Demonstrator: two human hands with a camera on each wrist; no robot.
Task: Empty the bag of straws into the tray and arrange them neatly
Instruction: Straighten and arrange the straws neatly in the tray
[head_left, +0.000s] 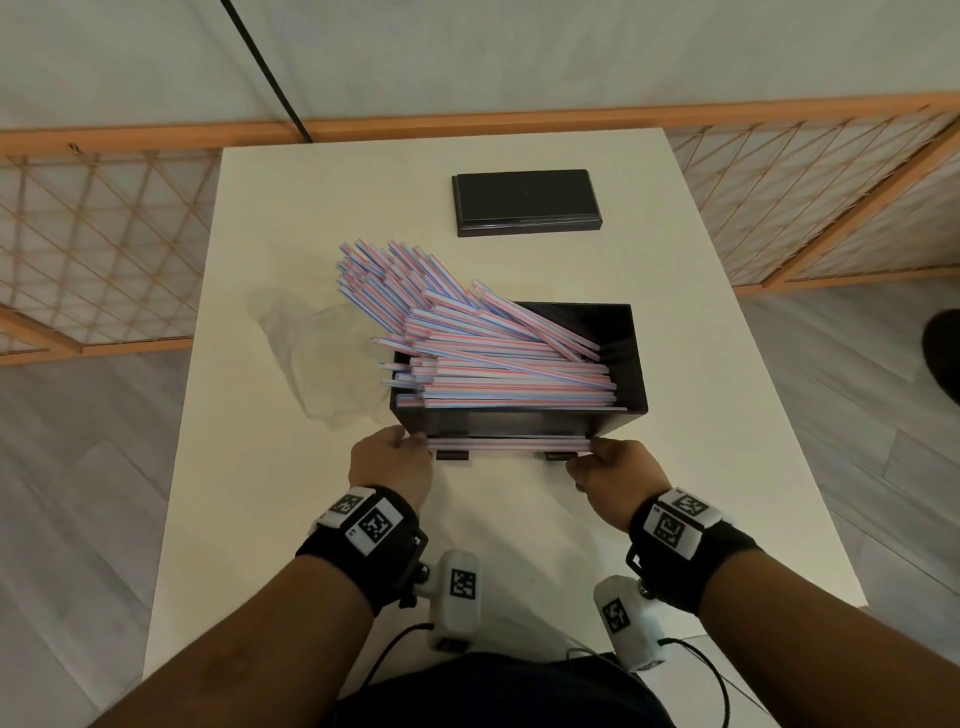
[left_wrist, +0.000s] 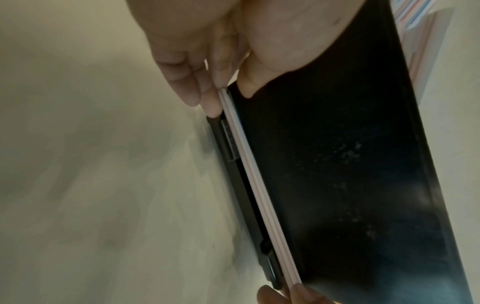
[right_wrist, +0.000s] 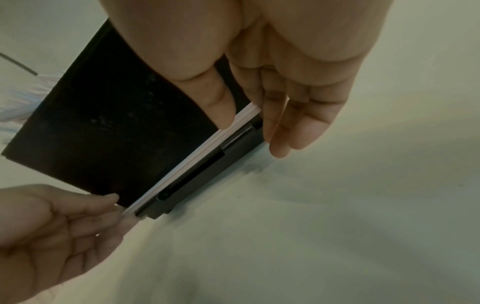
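A black tray (head_left: 635, 364) stands mid-table, heaped with red, white and blue striped straws (head_left: 498, 364); many fan out over its far left corner. Along the tray's near wall (left_wrist: 337, 164) a small bundle of straws (head_left: 509, 444) lies level just above the base ledge. My left hand (head_left: 410, 441) pinches its left end and my right hand (head_left: 592, 449) pinches its right end. The wrist views show thumbs against the wall side and fingers (left_wrist: 207, 98) behind the bundle (right_wrist: 187, 164). The clear empty bag (head_left: 311, 343) lies crumpled left of the tray.
A flat black lid (head_left: 524, 200) lies at the far side of the white table (head_left: 519, 545). Orange lattice screens (head_left: 104, 249) stand to both sides beyond the table. Cables hang by my body at the near edge.
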